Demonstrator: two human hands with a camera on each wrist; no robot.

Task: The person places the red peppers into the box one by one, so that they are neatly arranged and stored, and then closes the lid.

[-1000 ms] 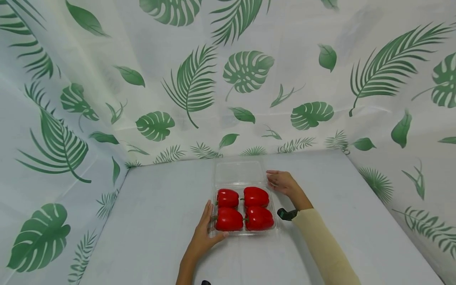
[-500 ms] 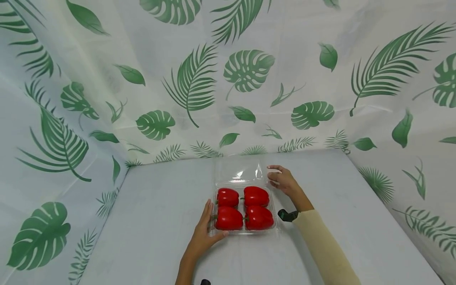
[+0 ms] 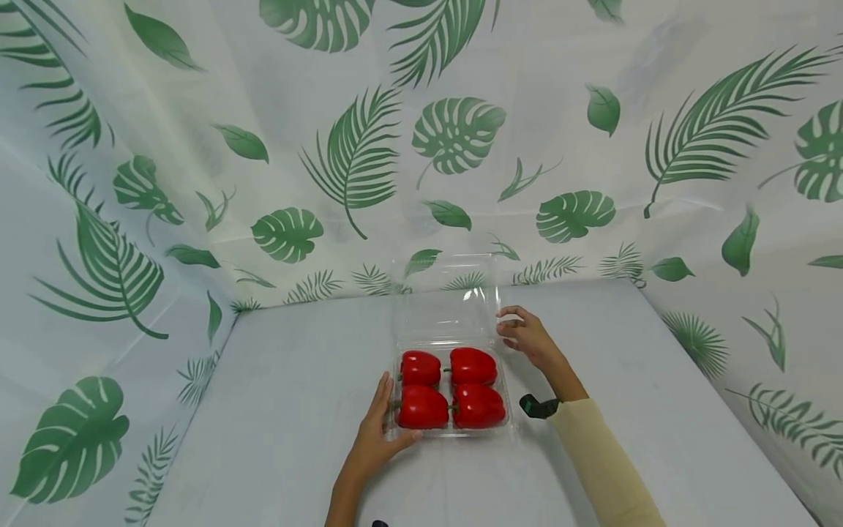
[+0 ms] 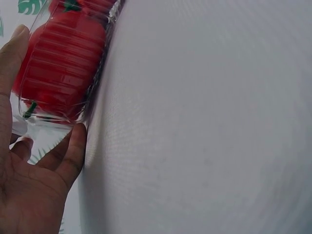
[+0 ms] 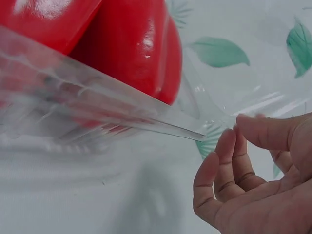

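Observation:
Several red bell peppers [image 3: 423, 407] lie in two rows inside a clear plastic clamshell container [image 3: 508, 399] on the table. Its hinged lid [image 3: 440, 311] stands raised at the back. My left hand [image 3: 372, 438] rests at the container's near-left corner, fingers straight along the left side and thumb against the front wall. In the left wrist view, that hand's fingertips [image 4: 78, 131] are low by the table at the container's wall. At the lid's right edge, my right hand [image 3: 529, 338] pinches it between thumb and fingers; the right wrist view shows these fingertips [image 5: 243, 122] close together.
White covering lies over the table [image 3: 296, 380]. A leaf-printed sheet [image 3: 474, 205] hangs behind and at both sides. A black wrist device [image 3: 538, 406] sits by the right cuff, close to the container's right side.
The lid has swung up from lying back at the far side to standing higher, with my right hand at its edge. The left hand and peppers have stayed in place.

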